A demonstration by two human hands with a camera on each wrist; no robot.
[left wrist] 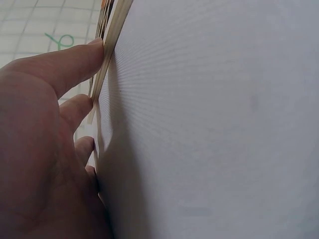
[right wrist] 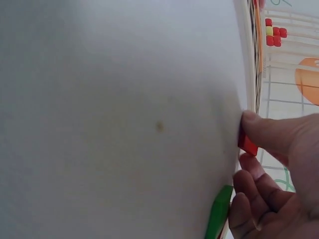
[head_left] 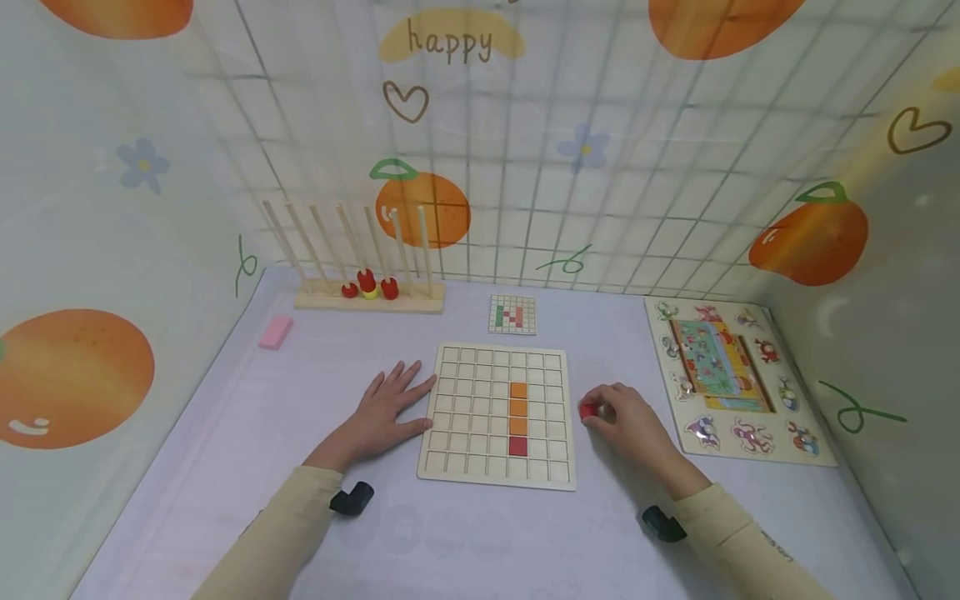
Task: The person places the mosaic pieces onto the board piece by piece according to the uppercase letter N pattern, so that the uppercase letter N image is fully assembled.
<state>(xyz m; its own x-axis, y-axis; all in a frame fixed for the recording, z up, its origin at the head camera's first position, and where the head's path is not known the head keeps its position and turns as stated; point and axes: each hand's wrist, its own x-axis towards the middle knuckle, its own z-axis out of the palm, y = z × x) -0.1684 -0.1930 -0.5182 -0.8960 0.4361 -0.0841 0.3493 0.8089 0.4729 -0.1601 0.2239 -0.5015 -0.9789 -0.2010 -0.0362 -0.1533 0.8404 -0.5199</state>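
Observation:
A square wooden grid board (head_left: pixel 480 467) lies on the table in front of me. Three orange tiles (head_left: pixel 518 408) and a red tile (head_left: pixel 517 447) form one column in its cells. My left hand (head_left: pixel 381 417) lies with fingers spread, its thumb and index fingertips at the board's left edge. Just right of the board, my right hand (head_left: pixel 626 421) pinches a small red block (right wrist: pixel 247 143) between thumb and fingers, low at the tabletop. In the right wrist view a green block (right wrist: pixel 219 211) shows beside the other fingers; the head view hides it behind the hand.
Behind the board lies a small pattern card (head_left: pixel 513 315). A wooden peg rack (head_left: pixel 367 302) with red and yellow beads stands at the back left, near a pink block (head_left: pixel 276 332). A picture puzzle board (head_left: pixel 738 379) lies at the right. A printed curtain (head_left: pixel 517 117) encloses the table.

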